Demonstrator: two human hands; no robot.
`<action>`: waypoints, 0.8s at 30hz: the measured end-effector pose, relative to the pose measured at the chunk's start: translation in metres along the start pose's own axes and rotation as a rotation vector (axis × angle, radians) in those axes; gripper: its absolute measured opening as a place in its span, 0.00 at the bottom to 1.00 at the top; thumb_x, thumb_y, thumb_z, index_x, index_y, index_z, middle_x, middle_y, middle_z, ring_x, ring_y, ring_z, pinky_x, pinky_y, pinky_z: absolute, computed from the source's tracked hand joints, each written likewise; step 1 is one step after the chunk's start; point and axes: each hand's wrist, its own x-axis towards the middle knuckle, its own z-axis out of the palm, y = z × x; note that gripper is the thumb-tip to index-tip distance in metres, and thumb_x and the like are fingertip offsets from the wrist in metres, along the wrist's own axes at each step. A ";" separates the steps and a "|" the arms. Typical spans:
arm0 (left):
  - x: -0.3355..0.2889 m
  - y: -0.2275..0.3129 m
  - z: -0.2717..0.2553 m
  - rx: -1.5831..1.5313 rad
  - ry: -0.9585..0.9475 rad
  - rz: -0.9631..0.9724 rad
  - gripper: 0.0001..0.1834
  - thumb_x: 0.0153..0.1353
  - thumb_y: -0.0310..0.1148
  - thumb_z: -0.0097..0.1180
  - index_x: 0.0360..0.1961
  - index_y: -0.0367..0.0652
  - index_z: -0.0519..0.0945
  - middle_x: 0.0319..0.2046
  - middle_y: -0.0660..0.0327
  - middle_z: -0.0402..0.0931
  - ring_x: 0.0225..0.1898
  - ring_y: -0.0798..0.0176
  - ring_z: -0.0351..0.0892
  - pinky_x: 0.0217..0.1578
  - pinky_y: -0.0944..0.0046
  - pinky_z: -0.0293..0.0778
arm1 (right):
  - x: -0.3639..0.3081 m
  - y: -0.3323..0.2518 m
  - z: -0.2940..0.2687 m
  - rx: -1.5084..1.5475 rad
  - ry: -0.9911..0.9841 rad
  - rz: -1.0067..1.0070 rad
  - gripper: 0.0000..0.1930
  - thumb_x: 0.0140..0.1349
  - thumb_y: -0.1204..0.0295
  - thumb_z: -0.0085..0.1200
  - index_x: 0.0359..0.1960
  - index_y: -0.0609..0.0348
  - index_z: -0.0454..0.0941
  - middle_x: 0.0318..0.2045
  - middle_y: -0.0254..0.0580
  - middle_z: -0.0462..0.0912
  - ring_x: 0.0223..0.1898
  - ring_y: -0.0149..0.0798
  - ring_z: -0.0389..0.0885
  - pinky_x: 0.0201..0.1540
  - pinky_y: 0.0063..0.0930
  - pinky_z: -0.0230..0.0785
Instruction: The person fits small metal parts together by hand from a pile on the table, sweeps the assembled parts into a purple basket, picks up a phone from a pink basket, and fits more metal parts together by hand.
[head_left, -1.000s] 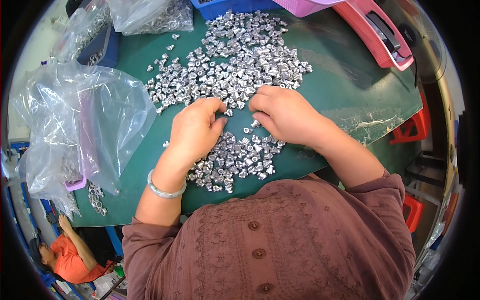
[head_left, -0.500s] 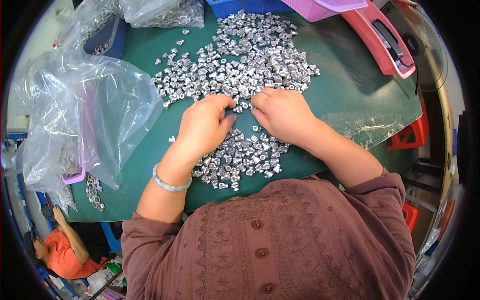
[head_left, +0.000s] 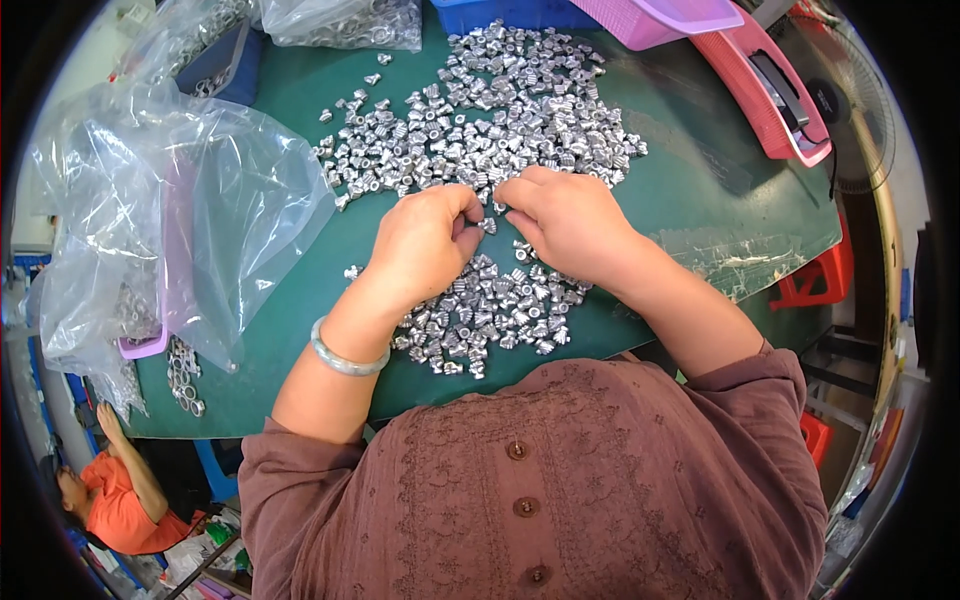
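Green tabletop (head_left: 300, 290) fills the view, strewn with small ribbed metal parts. Nearest the person, a smaller heap (head_left: 480, 320) of these parts lies just in front of the brown buttoned shirt (head_left: 540, 490). Left hand (head_left: 425, 245), with a pale bangle (head_left: 342, 358) on the wrist, rests over the upper edge of this heap, fingers curled shut; a single part (head_left: 488, 226) sits at its fingertips, between the two hands. Right hand (head_left: 570, 220) lies just beside it, knuckles up, fingers bent down onto the parts; whether it grips any cannot be told. Beyond both hands, a larger spread (head_left: 480, 120) of the same parts covers the middle of the tabletop, touching the fingertips. To the left, a crumpled clear bag (head_left: 190, 220) lies on the tabletop, with a few metal rings (head_left: 183, 375) at its near edge. A flat plastic sheet (head_left: 740, 250) lies to the right. At the far edge stand a second filled bag (head_left: 340, 22), a blue bin (head_left: 500, 12), and a pink tray (head_left: 670, 15). Another person in orange (head_left: 110, 500) is visible at lower left.
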 end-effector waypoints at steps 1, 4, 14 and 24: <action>0.000 0.000 0.000 -0.001 0.002 -0.001 0.07 0.49 0.27 0.64 0.31 0.43 0.79 0.23 0.59 0.77 0.29 0.52 0.79 0.31 0.55 0.73 | 0.000 0.001 0.002 -0.038 -0.012 0.006 0.05 0.58 0.71 0.55 0.35 0.55 0.77 0.30 0.42 0.78 0.33 0.50 0.81 0.35 0.43 0.73; 0.001 -0.001 0.000 -0.002 -0.007 0.016 0.08 0.49 0.27 0.64 0.31 0.43 0.79 0.23 0.59 0.77 0.29 0.53 0.79 0.31 0.55 0.73 | -0.002 0.004 0.006 -0.080 -0.012 -0.009 0.05 0.58 0.71 0.57 0.36 0.55 0.77 0.28 0.41 0.77 0.32 0.49 0.80 0.34 0.43 0.72; 0.001 -0.015 -0.006 -0.050 -0.056 0.133 0.07 0.47 0.24 0.66 0.30 0.40 0.82 0.21 0.62 0.73 0.21 0.67 0.70 0.25 0.66 0.69 | -0.010 0.011 -0.019 0.209 -0.266 -0.041 0.06 0.55 0.70 0.58 0.32 0.56 0.79 0.31 0.43 0.80 0.34 0.50 0.81 0.37 0.43 0.73; 0.006 -0.009 0.006 0.102 0.153 0.230 0.15 0.50 0.25 0.66 0.41 0.46 0.81 0.29 0.59 0.76 0.28 0.56 0.76 0.32 0.60 0.74 | 0.010 0.010 0.002 -0.184 0.094 -0.092 0.06 0.55 0.69 0.59 0.27 0.56 0.75 0.28 0.39 0.78 0.34 0.46 0.81 0.35 0.41 0.74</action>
